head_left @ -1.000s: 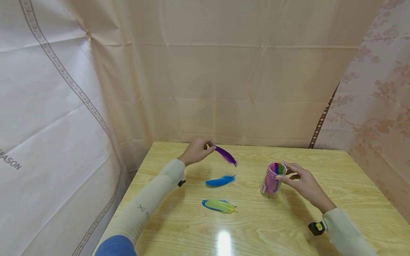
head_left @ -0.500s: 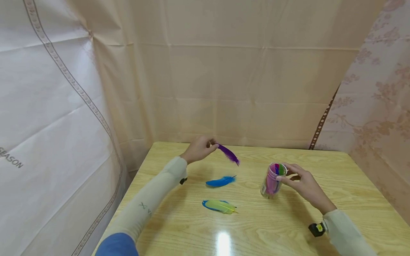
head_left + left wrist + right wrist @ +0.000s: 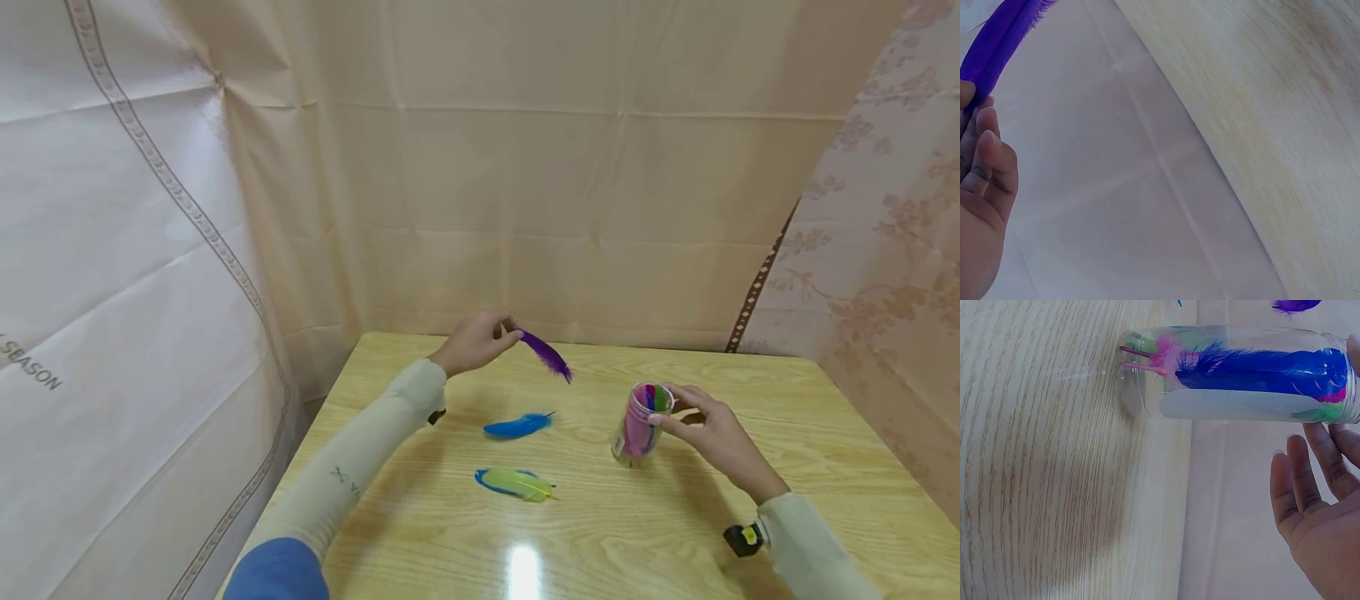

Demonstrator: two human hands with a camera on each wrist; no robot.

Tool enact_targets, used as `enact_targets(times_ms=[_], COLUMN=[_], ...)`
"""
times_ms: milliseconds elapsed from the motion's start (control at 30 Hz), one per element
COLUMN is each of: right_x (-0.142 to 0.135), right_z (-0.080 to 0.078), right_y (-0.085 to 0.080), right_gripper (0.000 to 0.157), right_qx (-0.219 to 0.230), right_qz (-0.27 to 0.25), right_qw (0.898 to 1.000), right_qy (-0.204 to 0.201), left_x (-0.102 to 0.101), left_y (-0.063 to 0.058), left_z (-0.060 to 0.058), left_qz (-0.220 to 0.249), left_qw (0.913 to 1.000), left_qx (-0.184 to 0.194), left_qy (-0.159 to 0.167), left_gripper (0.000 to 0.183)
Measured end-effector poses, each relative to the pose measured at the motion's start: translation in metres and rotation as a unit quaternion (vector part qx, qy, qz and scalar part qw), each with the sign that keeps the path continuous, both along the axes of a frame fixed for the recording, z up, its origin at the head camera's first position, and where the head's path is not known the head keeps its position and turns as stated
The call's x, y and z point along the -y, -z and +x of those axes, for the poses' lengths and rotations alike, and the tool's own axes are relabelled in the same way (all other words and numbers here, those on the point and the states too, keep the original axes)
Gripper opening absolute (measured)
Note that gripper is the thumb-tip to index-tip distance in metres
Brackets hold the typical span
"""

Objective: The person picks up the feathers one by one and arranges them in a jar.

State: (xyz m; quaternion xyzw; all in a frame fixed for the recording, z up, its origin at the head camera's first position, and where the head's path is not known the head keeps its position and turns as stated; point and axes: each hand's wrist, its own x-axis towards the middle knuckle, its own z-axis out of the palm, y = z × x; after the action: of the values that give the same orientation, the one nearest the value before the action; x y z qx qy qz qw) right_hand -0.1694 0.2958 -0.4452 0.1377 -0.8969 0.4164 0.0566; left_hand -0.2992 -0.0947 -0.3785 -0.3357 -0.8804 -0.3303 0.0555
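Observation:
My left hand (image 3: 480, 340) pinches one end of a purple feather (image 3: 547, 355) between thumb and finger, raised above the far part of the table. The feather's fluffy end slants down to the right. In the left wrist view, the purple feather (image 3: 1000, 50) rises from the fingertips. With thumb and fingers near the rim, my right hand (image 3: 716, 437) holds a clear glass jar (image 3: 619, 444). The jar tilts slightly. Inside the jar (image 3: 1235, 405), in the right wrist view, are blue, pink and green feathers, and a pale label is on its wall.
A blue feather (image 3: 517, 426) lies on the wooden table (image 3: 585, 533), left of the jar. Nearer to me, a yellow-green feather (image 3: 525, 486) partly covers another blue one (image 3: 483, 482). A beige cloth (image 3: 480, 183) hangs behind the table's far edge.
My left hand has moved right and slightly farther away, carrying the purple feather with it. The right hand and jar stay almost in place.

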Motion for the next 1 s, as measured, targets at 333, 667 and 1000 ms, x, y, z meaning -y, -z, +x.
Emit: enact_targets(times_ms=[333, 667, 1000], right_x=[-0.002, -0.001, -0.002], right_z=[-0.001, -0.002, -0.002], right_y=[0.003, 0.005, 0.005], right_gripper=[0.063, 0.061, 0.062], right_qx=[0.001, 0.001, 0.0], right_qz=[0.001, -0.006, -0.007], right_qw=[1.0, 1.0, 1.0], right_qy=[0.008, 0.003, 0.002], left_x=[-0.009, -0.022, -0.036], left_y=[-0.005, -0.012, -0.021], left_z=[-0.001, 0.001, 0.007], left_qz=[-0.004, -0.01, -0.005], left_qw=[0.9998, 0.9986, 0.9977], left_qx=[-0.016, -0.041, -0.047], left_qy=[0.014, 0.03, 0.049], left_gripper=[0.02, 0.019, 0.017])
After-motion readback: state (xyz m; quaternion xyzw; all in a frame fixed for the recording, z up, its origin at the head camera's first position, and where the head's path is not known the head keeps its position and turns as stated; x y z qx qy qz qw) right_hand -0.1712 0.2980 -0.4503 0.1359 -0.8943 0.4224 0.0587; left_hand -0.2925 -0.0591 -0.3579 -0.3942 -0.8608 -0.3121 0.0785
